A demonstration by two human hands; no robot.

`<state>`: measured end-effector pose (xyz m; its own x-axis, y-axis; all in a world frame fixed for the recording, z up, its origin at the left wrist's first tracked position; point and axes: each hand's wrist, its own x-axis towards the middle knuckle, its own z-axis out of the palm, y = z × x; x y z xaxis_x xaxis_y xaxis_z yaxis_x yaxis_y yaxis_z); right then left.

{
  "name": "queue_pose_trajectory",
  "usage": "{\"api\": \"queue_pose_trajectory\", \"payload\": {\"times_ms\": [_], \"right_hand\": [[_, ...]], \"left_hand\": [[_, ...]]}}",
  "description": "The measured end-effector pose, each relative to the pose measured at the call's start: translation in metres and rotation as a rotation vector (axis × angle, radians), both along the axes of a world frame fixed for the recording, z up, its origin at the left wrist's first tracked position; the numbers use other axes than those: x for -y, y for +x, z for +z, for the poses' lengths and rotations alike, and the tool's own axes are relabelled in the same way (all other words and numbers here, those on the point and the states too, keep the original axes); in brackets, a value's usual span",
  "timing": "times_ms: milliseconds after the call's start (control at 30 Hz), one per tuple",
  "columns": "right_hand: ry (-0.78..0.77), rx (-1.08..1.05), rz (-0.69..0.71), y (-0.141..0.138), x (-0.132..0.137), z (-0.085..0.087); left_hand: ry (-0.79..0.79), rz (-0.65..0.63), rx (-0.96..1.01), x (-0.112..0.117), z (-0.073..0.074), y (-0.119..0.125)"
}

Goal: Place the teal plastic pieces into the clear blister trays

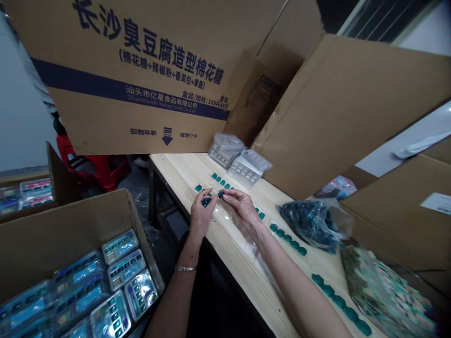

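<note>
My left hand (203, 217) pinches a small dark teal piece (206, 202) between its fingertips. My right hand (239, 204) holds a second teal piece (220, 194) a short way from it, and the two hands nearly meet. Both hands are above a clear plastic strip (218, 211) on a pale pine table (211, 176). Rows of teal pieces (218, 179) lie on the table beyond my hands, and a longer row (338, 300) runs along the right. A clear bag of dark teal pieces (310, 223) lies to the right of my right forearm.
Stacked clear plastic trays (235, 159) stand at the table's far end, below tall cardboard carton flaps (134, 80). A carton of packed blister trays (77, 267) sits left of the table. A printed plastic bag (384, 295) lies at right. A red stool (92, 162) stands beyond.
</note>
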<state>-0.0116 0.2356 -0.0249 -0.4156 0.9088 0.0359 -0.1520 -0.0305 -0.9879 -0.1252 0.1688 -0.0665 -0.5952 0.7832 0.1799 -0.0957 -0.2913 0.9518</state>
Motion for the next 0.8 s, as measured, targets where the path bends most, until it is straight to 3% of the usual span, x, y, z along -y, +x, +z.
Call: {"api": "queue_pose_trajectory", "payload": {"times_ms": [233, 333, 467, 567, 667, 800], "right_hand": [[-0.005, -0.005, 0.043, 0.003, 0.010, 0.000], [0.012, 0.011, 0.042, 0.005, 0.010, 0.001], [0.060, 0.055, 0.040, 0.008, 0.006, 0.001], [0.239, 0.188, -0.018, 0.008, -0.001, -0.001], [0.525, 0.368, -0.061, 0.005, -0.009, -0.006], [0.834, 0.539, -0.047, -0.004, -0.013, -0.019]], "left_hand": [[0.109, 0.110, -0.432, 0.001, 0.004, 0.001], [0.106, 0.099, -0.427, 0.001, 0.004, 0.001], [0.027, 0.060, -0.256, -0.001, 0.002, 0.000], [-0.028, 0.076, -0.163, 0.000, 0.002, -0.005], [-0.040, 0.105, -0.051, 0.003, 0.003, -0.012], [-0.070, -0.007, 0.241, 0.006, 0.005, -0.015]]}}
